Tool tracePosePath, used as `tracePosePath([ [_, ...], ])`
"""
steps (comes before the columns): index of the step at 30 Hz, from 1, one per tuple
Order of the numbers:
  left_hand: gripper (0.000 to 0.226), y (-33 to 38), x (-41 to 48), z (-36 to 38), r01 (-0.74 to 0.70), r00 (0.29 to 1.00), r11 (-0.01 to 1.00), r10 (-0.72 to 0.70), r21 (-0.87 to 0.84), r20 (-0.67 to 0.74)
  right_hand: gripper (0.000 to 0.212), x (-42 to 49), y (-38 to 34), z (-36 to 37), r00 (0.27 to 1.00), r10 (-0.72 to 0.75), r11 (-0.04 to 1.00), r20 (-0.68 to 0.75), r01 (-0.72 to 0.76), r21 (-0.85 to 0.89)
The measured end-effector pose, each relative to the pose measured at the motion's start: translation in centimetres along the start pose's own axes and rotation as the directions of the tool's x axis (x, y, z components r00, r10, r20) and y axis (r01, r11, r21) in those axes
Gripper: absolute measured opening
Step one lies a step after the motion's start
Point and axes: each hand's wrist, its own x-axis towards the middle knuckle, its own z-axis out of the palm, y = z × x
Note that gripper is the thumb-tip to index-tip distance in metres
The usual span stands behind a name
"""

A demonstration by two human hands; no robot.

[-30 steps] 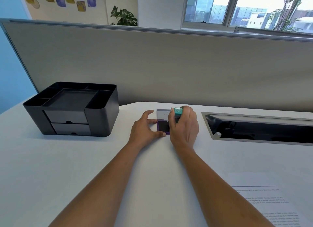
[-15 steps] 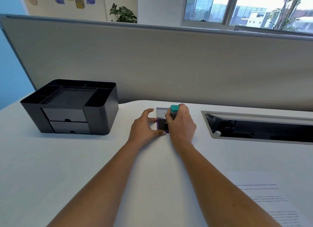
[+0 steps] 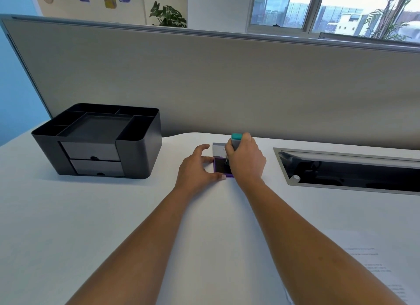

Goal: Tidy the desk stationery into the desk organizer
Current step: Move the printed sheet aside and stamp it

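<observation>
A small purple ink pad (image 3: 221,167) with its clear lid standing open lies on the white desk in the middle. My left hand (image 3: 197,168) steadies it, thumb and fingers against its left and front edges. My right hand (image 3: 246,159) is closed around a grey stamp with a teal cap (image 3: 236,139), held upright with its lower end over the pad's right side. A black desk organizer (image 3: 97,141) with top compartments and two closed drawers stands to the left, apart from both hands.
A grey partition wall (image 3: 227,81) runs behind the desk. A recessed cable tray (image 3: 350,168) opens in the desk to the right. A printed sheet of paper (image 3: 372,270) lies at the near right.
My right hand has lifted the stamp slightly higher, so more of its teal cap and grey body shows. The left hand stays on the ink pad.
</observation>
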Motion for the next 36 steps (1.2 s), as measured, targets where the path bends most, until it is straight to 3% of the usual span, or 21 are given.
tracePosePath([
  [8, 0.088, 0.2, -0.2, -0.1, 0.002, 1.000, 1.000, -0.002, 0.013, -0.004, 0.033, -2.0, 0.0, -0.1, 0.999, 0.019, 1.000, -0.049, -0.018, 0.017],
  [17, 0.086, 0.1, -0.1, 0.0, 0.002, 1.000, 1.000, -0.002, 0.020, 0.007, 0.031, 0.4, -0.3, 0.0, 0.999, 0.027, 1.000, 0.046, -0.027, -0.003],
  [28, 0.086, 0.3, -0.3, -0.1, -0.007, 1.000, 1.000, 0.007, 0.022, -0.002, 0.033, -2.0, 0.0, -0.2, 1.000, 0.002, 1.000, -0.028, -0.001, 0.013],
  [36, 0.085, 0.1, -0.2, -0.1, -0.014, 1.000, 1.000, 0.014, 0.010, 0.000, 0.030, 0.0, -0.2, -0.2, 1.000, 0.016, 1.000, 0.025, -0.016, -0.012],
])
